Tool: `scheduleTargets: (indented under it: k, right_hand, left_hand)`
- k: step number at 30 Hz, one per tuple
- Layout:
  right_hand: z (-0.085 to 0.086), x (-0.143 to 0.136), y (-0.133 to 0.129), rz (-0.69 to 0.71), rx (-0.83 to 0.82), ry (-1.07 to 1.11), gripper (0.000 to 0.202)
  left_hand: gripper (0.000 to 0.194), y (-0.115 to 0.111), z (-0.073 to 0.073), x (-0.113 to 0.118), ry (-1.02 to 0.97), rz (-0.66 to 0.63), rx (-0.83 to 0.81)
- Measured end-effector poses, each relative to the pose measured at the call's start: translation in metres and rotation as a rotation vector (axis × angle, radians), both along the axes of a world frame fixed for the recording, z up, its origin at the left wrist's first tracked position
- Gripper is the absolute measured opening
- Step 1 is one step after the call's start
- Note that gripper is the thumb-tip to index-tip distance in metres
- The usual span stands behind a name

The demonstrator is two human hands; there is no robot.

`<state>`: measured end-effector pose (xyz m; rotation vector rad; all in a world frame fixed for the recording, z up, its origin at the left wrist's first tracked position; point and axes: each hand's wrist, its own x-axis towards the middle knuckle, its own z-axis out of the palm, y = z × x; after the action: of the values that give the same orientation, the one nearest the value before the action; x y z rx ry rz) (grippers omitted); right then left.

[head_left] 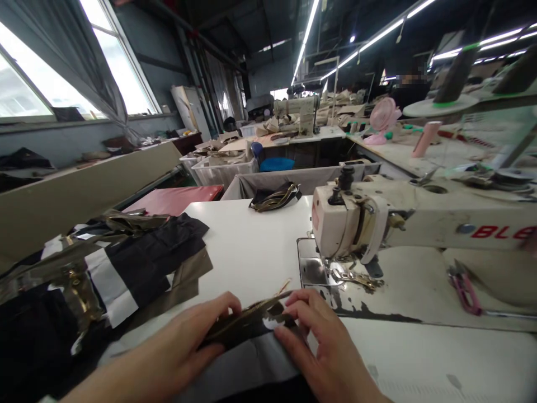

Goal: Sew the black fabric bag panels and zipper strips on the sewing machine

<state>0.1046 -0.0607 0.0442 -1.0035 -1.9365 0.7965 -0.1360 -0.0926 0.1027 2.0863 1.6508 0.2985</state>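
A dark olive fabric piece with a zipper along its upper edge lies between my two hands at the front of the white table. My left hand grips its left end, thumb below and fingers curled over the top. At the right end, my right hand pinches the fabric near a small torn white patch. Grey-white cloth hangs beneath it. Just beyond my right hand stands the sewing machine, its metal presser foot and plate uncovered.
Black and olive fabric pieces are heaped at the left. A zipper bundle lies at the table's back edge. Pink-handled scissors rest on the machine bed at right. Bins, a pink fan and a person stand farther back.
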Motion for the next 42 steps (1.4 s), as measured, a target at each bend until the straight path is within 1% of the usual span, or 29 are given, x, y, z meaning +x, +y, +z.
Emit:
scheduleTargets:
  k: [2,4,6,8,11,13,14,16,18,19,20,21,22,23,24,26,28,30,32,33,34,35,36,37,38,40,41,42]
  right_hand:
    - [-0.023,0.006,0.016,-0.066,-0.122,-0.027,0.015]
    - [-0.037,0.013,0.026,-0.059,-0.262,0.037,0.020]
    - [-0.041,0.019,0.031,-0.003,-0.383,0.172,0.023]
    - [-0.041,0.022,0.032,0.019,-0.444,0.301,0.026]
    - [-0.042,0.022,0.027,-0.036,-0.468,0.435,0.028]
    - [-0.045,0.020,0.022,-0.082,-0.483,0.482,0.026]
    - [-0.045,0.019,0.020,-0.113,-0.484,0.473,0.024]
    - [-0.044,0.017,0.017,-0.174,-0.428,0.396,0.017]
    - [-0.038,0.017,0.017,-0.185,-0.262,0.283,0.011]
    - [-0.035,0.017,0.018,-0.168,-0.144,0.235,0.009]
    - [-0.032,0.017,0.019,-0.144,-0.017,0.202,0.007]
    - [-0.031,0.017,0.019,-0.119,0.095,0.175,0.009]
    - [-0.031,0.018,0.019,-0.100,0.173,0.158,0.013]
    - [-0.032,0.018,0.019,-0.093,0.204,0.166,0.019]
    - [-0.034,0.019,0.018,-0.095,0.193,0.193,0.026]
    - [-0.039,0.019,0.014,-0.107,0.104,0.276,0.042]
    - [-0.041,0.021,0.012,-0.113,0.029,0.340,0.048]
    - [-0.039,0.024,0.012,-0.122,0.032,0.327,0.040]
    - [-0.034,0.027,0.015,-0.122,-0.008,0.317,0.024]
    - [-0.031,0.029,0.018,-0.086,-0.068,0.344,0.015]
    - [-0.028,0.030,0.020,-0.021,-0.156,0.392,0.010]
    - [-0.024,0.031,0.022,0.060,-0.245,0.441,0.009]
    - [-0.021,0.031,0.024,0.125,-0.309,0.479,0.013]
    - [-0.017,0.032,0.025,0.158,-0.323,0.494,0.018]
    - [-0.014,0.033,0.026,0.155,-0.289,0.479,0.022]
    - [-0.007,0.034,0.025,0.082,-0.152,0.377,0.025]
    - [-0.005,0.035,0.023,0.052,-0.076,0.315,0.024]
    - [-0.004,0.034,0.021,0.035,-0.008,0.253,0.022]
  left_hand:
    - [0.037,0.022,-0.008,0.014,-0.040,-0.056,-0.127]
    - [0.044,0.036,-0.014,0.020,-0.093,-0.111,-0.177]
    - [0.048,0.045,-0.018,0.020,-0.150,-0.148,-0.175]
    - [0.045,0.049,-0.020,0.016,-0.175,-0.163,-0.144]
    - [0.039,0.048,-0.024,0.009,-0.172,-0.194,-0.035]
    - [0.042,0.046,-0.026,0.007,-0.150,-0.203,0.025]
    - [0.045,0.045,-0.026,0.008,-0.125,-0.205,0.040]
    - [0.055,0.045,-0.024,0.016,-0.062,-0.226,0.017]
    - [0.061,0.048,-0.019,0.033,-0.060,-0.192,-0.041]
    - [0.055,0.051,-0.016,0.045,-0.095,-0.142,-0.078]
    - [0.040,0.055,-0.013,0.056,-0.143,-0.074,-0.113]
    - [0.024,0.059,-0.011,0.067,-0.182,-0.058,-0.166]
    - [0.015,0.062,-0.009,0.077,-0.207,-0.038,-0.191]
    - [0.013,0.064,-0.007,0.085,-0.215,-0.024,-0.202]
    - [0.012,0.065,-0.006,0.091,-0.208,-0.015,-0.199]
    - [0.009,0.063,-0.004,0.098,-0.186,0.006,-0.163]
    - [0.009,0.059,-0.005,0.101,-0.178,-0.006,-0.153]
    - [0.012,0.055,-0.007,0.101,-0.184,-0.035,-0.122]
    - [0.015,0.052,-0.011,0.102,-0.196,-0.057,-0.025]
    - [0.015,0.050,-0.013,0.102,-0.209,-0.072,0.043]
    - [0.014,0.049,-0.013,0.103,-0.226,-0.092,0.108]
    - [0.013,0.047,-0.013,0.103,-0.242,-0.113,0.163]
    - [0.014,0.046,-0.013,0.104,-0.257,-0.136,0.200]
    - [0.017,0.045,-0.012,0.104,-0.274,-0.162,0.219]
    - [0.022,0.044,-0.011,0.104,-0.296,-0.187,0.227]
    - [0.032,0.044,-0.011,0.103,-0.360,-0.193,0.206]
    - [0.035,0.046,-0.013,0.104,-0.397,-0.154,0.173]
    - [0.036,0.048,-0.017,0.105,-0.434,-0.087,0.128]
